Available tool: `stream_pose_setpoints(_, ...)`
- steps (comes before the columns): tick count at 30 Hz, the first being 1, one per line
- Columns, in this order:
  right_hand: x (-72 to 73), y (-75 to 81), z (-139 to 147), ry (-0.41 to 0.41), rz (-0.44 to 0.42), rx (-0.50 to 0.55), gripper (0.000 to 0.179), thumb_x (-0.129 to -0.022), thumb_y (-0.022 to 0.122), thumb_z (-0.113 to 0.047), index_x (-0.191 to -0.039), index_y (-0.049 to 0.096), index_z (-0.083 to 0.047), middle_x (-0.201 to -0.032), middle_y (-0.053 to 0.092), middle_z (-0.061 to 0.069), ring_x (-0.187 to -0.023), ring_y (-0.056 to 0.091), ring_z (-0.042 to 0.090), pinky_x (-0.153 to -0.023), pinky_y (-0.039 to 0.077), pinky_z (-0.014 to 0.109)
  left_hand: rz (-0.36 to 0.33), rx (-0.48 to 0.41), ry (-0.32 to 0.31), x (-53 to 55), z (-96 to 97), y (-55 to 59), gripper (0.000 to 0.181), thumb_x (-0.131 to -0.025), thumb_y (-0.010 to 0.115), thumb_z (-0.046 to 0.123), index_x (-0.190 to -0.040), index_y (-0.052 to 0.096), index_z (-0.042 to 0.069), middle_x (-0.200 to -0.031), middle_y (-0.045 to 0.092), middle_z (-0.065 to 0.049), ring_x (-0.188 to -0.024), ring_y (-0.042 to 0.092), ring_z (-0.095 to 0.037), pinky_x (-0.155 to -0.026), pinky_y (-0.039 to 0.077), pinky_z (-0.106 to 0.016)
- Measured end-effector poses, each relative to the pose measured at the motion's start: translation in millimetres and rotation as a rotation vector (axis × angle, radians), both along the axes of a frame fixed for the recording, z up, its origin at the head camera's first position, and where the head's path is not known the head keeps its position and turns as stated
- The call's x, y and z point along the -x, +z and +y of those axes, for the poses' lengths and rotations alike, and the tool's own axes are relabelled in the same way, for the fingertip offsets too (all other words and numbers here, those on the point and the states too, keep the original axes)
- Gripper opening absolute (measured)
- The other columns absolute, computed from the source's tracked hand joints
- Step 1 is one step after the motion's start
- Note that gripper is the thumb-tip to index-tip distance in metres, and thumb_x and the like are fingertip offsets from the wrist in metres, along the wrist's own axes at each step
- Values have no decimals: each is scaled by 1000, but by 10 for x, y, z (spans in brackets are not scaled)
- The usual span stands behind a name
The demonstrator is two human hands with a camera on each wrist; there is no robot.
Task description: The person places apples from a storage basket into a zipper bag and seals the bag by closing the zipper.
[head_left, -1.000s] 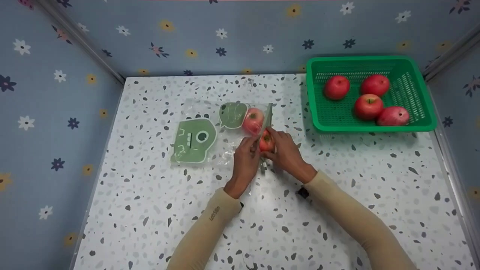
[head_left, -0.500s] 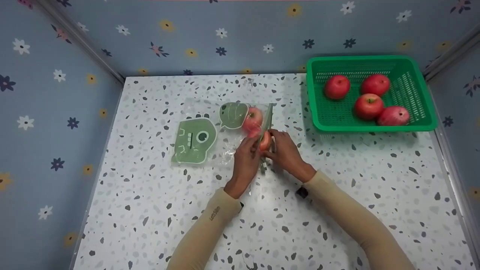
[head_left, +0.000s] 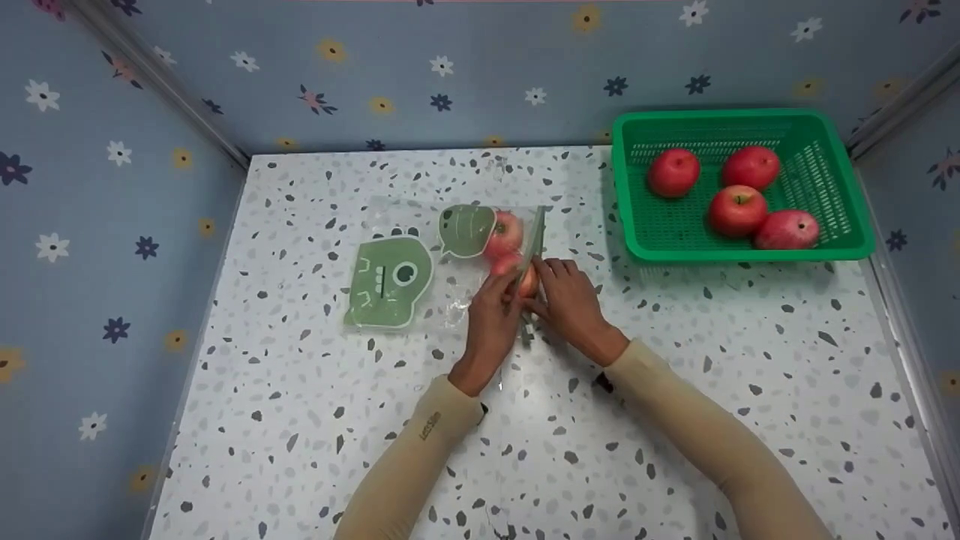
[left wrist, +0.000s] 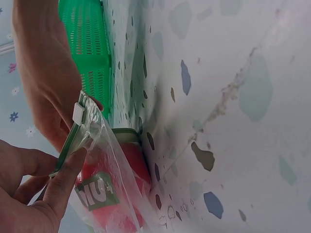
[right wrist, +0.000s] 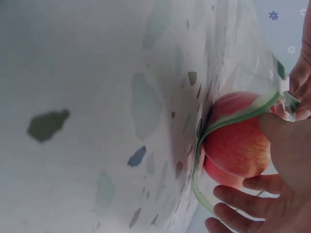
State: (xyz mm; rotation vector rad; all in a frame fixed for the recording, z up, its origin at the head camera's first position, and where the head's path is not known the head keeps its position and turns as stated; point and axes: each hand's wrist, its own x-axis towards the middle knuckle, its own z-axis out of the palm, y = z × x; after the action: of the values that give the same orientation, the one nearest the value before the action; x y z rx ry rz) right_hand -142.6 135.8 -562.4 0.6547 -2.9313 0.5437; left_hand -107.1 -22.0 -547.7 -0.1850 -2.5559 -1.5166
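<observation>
A clear zip bag [head_left: 391, 289] with green cartoon prints lies flat, its mouth facing right. Inside it show a red apple [head_left: 506, 234] and part of another apple [head_left: 505, 263]. My left hand [head_left: 491, 322] pinches the green-edged rim of the bag, near the white slider [left wrist: 78, 114] seen in the left wrist view. At the mouth, my right hand [head_left: 574, 309] holds an apple [right wrist: 238, 148] between thumb and fingers, and this apple is partly past the rim. Its far side is hidden by the bag and the other apples.
A green plastic basket [head_left: 631, 253] stands at the back right with several red apples [head_left: 738, 211] in it. The speckled white table [head_left: 300, 450] meets flowered walls at the back and both sides.
My right hand has pushed the apple leftward into the bag's mouth, so less of it shows outside the rim. The left hand stays at the rim.
</observation>
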Motion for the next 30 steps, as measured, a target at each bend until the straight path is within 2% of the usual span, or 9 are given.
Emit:
stream_pose_setpoints(7, 0, 19, 19, -21, 2, -94, 67, -96, 76, -44, -140, 60, 4, -129, 64, 21, -120, 59, 39, -92, 56, 52, 6, 1, -2, 13, 4, -10, 35, -100, 68, -1, -135, 67, -1, -115, 69, -14, -96, 67, -24, -84, 59, -38)
stream_pose_setpoints(14, 22, -2, -15, -11, 32, -58, 61, -95, 79, -39, -140, 61, -1, -126, 64, 20, -116, 60, 38, -89, 56, 52, -24, 19, 17, 6, 4, -2, 34, -101, 67, -1, -135, 68, 0, -113, 69, -14, -93, 65, -23, -83, 57, -38)
stream_pose_setpoints(20, 40, -32, -64, -21, 8, -54, 58, -95, 80, -36, -141, 62, -4, -128, 63, 19, -117, 59, 38, -90, 56, 53, -42, 24, 28, 11, 17, 13, 30, -102, 66, 1, -132, 70, 1, -108, 69, -14, -90, 65, -23, -82, 57, -39)
stream_pose_setpoints(25, 50, -46, -96, -22, 8, -58, 59, -94, 82, -34, -141, 62, -5, -128, 64, 20, -117, 60, 38, -90, 56, 53, -39, 17, 18, 13, 17, 14, 32, -99, 65, -6, -130, 70, -1, -106, 68, -14, -92, 67, -24, -83, 59, -40)
stream_pose_setpoints(30, 69, -57, -122, -7, 21, -61, 52, -93, 83, -29, -135, 65, -4, -125, 63, 20, -115, 60, 39, -88, 56, 53, -11, 10, 2, 15, 10, -2, 33, -97, 64, -11, -129, 69, -3, -109, 68, -16, -95, 67, -27, -84, 59, -40)
